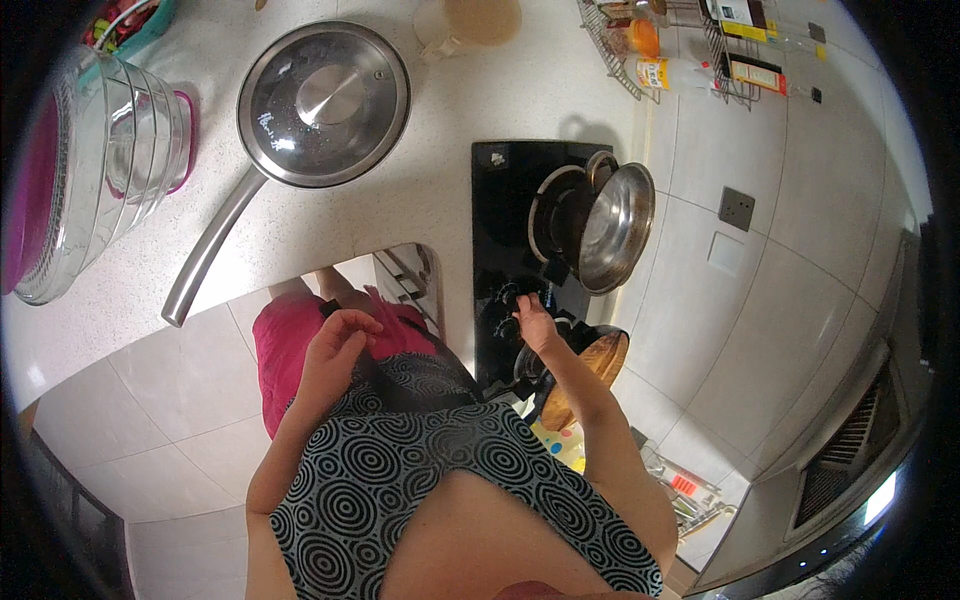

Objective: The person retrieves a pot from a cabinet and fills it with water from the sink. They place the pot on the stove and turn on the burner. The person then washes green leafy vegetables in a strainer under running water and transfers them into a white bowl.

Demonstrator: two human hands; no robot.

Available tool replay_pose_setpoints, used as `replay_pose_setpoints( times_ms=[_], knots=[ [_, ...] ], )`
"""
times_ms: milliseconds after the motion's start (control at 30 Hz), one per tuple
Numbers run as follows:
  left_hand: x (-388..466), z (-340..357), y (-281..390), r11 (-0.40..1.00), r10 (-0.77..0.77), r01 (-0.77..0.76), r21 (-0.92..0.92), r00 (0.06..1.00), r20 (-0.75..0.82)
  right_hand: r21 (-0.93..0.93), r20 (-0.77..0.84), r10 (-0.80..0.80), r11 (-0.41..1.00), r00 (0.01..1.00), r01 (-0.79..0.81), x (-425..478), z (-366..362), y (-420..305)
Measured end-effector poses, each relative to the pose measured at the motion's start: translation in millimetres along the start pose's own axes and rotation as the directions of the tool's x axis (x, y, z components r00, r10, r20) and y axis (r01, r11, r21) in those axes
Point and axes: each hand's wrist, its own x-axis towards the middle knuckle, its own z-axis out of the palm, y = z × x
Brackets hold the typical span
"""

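Observation:
My right hand (534, 322) reaches over a black glass cooktop (495, 210), its fingertips pinched at a dark control knob (517, 300) between the two burners. The knob blends into the black surface and is partly hidden by the fingers. My left hand (339, 349) hangs in front of my body with loosely curled fingers and nothing visible in it. On the far burner a steel pan (619, 229) appears tilted towards the wall. Left of the cooktop, a frying pan with a glass lid (324, 103) rests on the counter, its long steel handle (214, 244) over the front edge.
A faceted glass bowl (90, 165) stands at the left, near a teal basket (146, 34). Beyond the frying pan is a glass jug (480, 19). A wire rack (607, 49) holds bottles by the tiled wall (675, 300). A round wooden piece (600, 367) lies beyond my right forearm.

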Motion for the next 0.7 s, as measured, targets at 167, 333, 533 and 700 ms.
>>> replay_pose_setpoints(
  times_ms=[167, 333, 533, 700],
  knots=[
    [1.6, -1.4, 3.1, 1.000, -0.007, 0.007, 0.007, 1.000, 0.011, -0.007, -0.028, 0.021, 1.000, 0.999, -0.021, -0.7, 0.6, -3.9],
    [1.5, -1.0, 10.0, 0.999, -0.019, 0.019, 0.032, 1.000, 0.008, -0.018, -0.035, 0.003, 1.000, 0.999, -0.003, 0.0, 5.2, 0.4],
    [0.3, -4.3, 12.0, 0.999, -0.014, 0.013, 0.053, 1.000, 0.026, -0.041, -0.138, -0.027, 0.999, 0.990, 0.022, -1.6, 12.9, 1.0],
    [-0.3, -6.1, 22.4, 0.997, -0.029, 0.026, 0.078, 0.999, 0.046, -0.017, -0.083, 0.058, 0.998, 0.995, -0.059, -5.4, -2.1, -11.3]
  ],
)
